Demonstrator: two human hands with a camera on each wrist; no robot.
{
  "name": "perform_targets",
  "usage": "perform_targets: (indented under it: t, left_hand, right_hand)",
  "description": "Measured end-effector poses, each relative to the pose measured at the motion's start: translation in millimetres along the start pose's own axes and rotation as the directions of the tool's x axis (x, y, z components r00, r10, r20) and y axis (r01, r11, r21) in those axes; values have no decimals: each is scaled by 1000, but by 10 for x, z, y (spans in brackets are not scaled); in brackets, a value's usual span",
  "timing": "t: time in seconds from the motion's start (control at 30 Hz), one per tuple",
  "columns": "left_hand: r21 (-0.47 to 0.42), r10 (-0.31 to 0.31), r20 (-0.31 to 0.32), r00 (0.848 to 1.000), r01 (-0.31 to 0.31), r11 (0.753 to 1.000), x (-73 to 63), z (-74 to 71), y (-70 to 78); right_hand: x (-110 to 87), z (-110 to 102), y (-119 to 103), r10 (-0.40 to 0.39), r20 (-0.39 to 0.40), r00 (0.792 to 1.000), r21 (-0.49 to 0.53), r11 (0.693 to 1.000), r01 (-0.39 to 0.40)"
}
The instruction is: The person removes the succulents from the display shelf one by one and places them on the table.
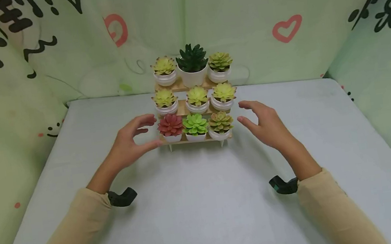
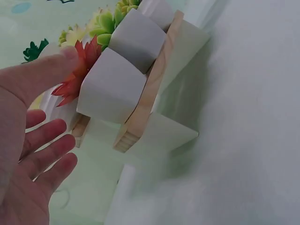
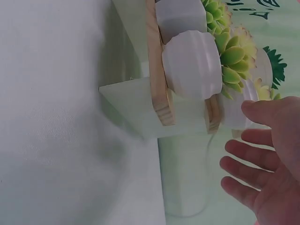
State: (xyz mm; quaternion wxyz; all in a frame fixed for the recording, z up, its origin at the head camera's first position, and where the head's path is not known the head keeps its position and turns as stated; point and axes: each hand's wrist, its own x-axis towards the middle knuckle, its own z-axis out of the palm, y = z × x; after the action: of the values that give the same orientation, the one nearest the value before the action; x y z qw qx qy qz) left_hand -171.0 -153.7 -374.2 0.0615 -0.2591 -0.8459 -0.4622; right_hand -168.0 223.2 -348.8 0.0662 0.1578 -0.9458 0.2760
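Observation:
A three-tier stand with wooden shelves [image 2: 161, 65] and white side panels [image 2: 168, 133] holds several potted succulents. On its front tier are a red succulent [image 1: 171, 125], a bright green one [image 1: 196, 124] and a yellow-green one [image 1: 220, 122]. A larger dark green plant [image 1: 192, 58] tops the back tier, between two yellow-green ones. My left hand [image 1: 127, 141] is beside the stand's left end, fingers spread and thumb near the red succulent's pot. At the right end, my right hand [image 1: 266, 125] is held apart from the pots, its fingers loosely extended. Neither hand grips anything.
The stand is near the back edge of a table with a white cover [image 1: 207, 211]. Pale green printed curtains [image 1: 241, 21] hang behind and on both sides. A dark band [image 1: 123, 197] juts from the left wrist, another [image 1: 283, 185] from the right.

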Motion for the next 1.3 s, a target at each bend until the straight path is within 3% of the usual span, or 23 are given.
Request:
perform_targets:
  t: [0.37, 0.67, 1.0, 1.3]
  left_hand:
    - [-113, -59, -16, 998, 57, 992, 28, 151, -45]
    - [-139, -104, 6, 995, 104, 985, 46, 200, -31]
    - [-156, -110, 4, 994, 110, 982, 66, 264, -64]
    - [-159, -117, -9, 993, 114, 981, 84, 302, -41]
  right_hand:
    - [90, 116, 47, 21, -8, 1000, 135, 991, -20]
    - [188, 179, 108, 45, 16, 999, 204, 978, -48]
    - [285, 233, 165, 75, 68, 995, 301, 949, -92]
    - [368, 242, 154, 95, 67, 993, 344, 932, -112]
